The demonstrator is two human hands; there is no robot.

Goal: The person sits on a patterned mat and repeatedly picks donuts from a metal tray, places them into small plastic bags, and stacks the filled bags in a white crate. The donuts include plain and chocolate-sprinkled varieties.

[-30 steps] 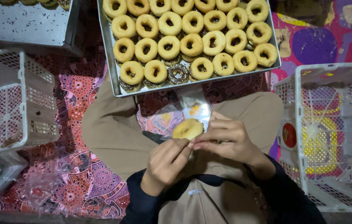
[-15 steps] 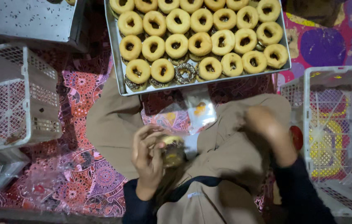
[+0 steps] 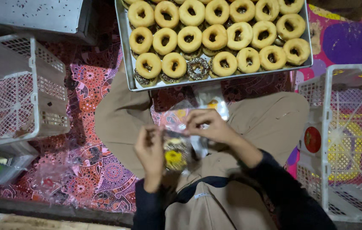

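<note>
Doughnut (image 3: 173, 154) sits inside a clear plastic bag (image 3: 176, 140), held over the lap between both hands; dark top with a yellow spot, partly blurred. Step in hand, as judged: bagging one doughnut, with the bag mouth being gathered or closed. The next move likely calls for a firm pinch on the film just above the doughnut and a steady hold below so it does not slip out.

Left hand (image 3: 150, 149): fingers curled close around the bag's left side, nearly closed, touching the film right beside the doughnut. Right hand (image 3: 210, 125): fingertips pinched together on the bag's upper edge, just above and right of the doughnut; only a small gap, thumb hidden. Cannot tell how tight either pinch is.

Past the right fingers, further from the body, lie loose clear bags (image 3: 208, 100), then a metal tray (image 3: 125, 64) full of ring doughnuts. A white plastic crate (image 3: 19, 85) stands well left of the left fingers, and another white crate (image 3: 343, 140) stands well right of the right fingers.
</note>
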